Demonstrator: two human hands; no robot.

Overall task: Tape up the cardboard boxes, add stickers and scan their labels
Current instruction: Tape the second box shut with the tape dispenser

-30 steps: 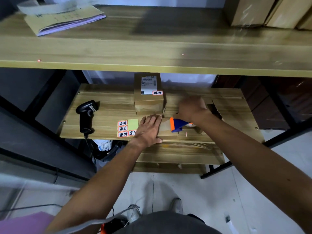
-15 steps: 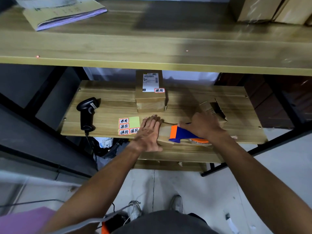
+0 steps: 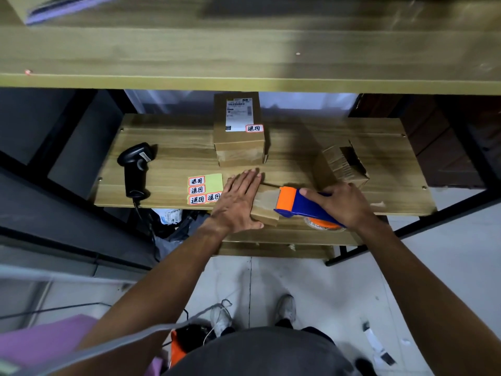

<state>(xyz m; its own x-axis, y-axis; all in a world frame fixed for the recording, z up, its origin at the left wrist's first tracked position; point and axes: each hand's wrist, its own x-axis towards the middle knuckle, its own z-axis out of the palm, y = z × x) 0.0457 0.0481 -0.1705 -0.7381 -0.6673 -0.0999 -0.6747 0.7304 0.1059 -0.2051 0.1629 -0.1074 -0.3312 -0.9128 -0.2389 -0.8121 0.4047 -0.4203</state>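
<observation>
Far left on the wooden shelf [image 3: 168, 147], the black barcode scanner [image 3: 134, 169] lies on its side with its cable dropping over the front edge. Next along is the sticker sheet [image 3: 205, 189], yellow-green, with four red-bordered stickers along its left and bottom edges, right at the shelf's front.

Now the left hand [image 3: 235, 202]: flat, fingers straight and together, palm pressing down on the left end of the small cardboard box [image 3: 267, 206], thumb tucked against its near side. That box sits at the very front edge of the shelf, just beside the sticker sheet.

Behind it, well back, stands a sealed box [image 3: 238, 147] with a white shipping label and one red-bordered sticker on top.

Back to the front: the tape dispenser [image 3: 301, 203], orange head and blue body, has its head on top of the small box, with its tape roll hanging below toward the near side. The right hand [image 3: 341, 203] is wrapped round the dispenser's handle, index finger laid along the top.

Furthest right, an open box [image 3: 344, 166] lies tipped, flaps apart, just behind that hand.
</observation>
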